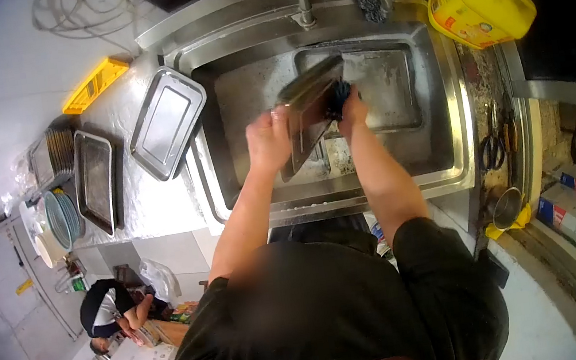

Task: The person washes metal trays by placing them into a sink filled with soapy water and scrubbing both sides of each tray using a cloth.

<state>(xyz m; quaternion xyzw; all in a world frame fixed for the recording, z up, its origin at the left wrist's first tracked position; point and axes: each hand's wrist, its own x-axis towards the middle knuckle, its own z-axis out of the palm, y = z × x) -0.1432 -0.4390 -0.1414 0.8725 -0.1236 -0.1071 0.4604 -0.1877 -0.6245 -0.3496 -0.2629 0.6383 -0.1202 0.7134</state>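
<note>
My left hand (pixel 269 140) is closed on the near left edge of a metal baking tray (pixel 303 122), which it holds up tilted over the sink (pixel 237 106). In my right hand (pixel 352 112) is a dark scouring pad (pixel 339 96), closed in the fingers and against or very near the tray's right-hand face. Motion blurs the tray and the pad a little. Another rectangular tray (pixel 408 117) lies on the sink bottom to the right, partly behind the held one.
A curved faucet (pixel 305 4) has a dark scourer (pixel 372 4) at its spout. Right of it stands a yellow jug (pixel 477 4). On the left counter are a bright tray (pixel 166 123), a darker tray (pixel 94 179) and stacked plates (pixel 66 215). Another person (pixel 111 308) bends over boxes.
</note>
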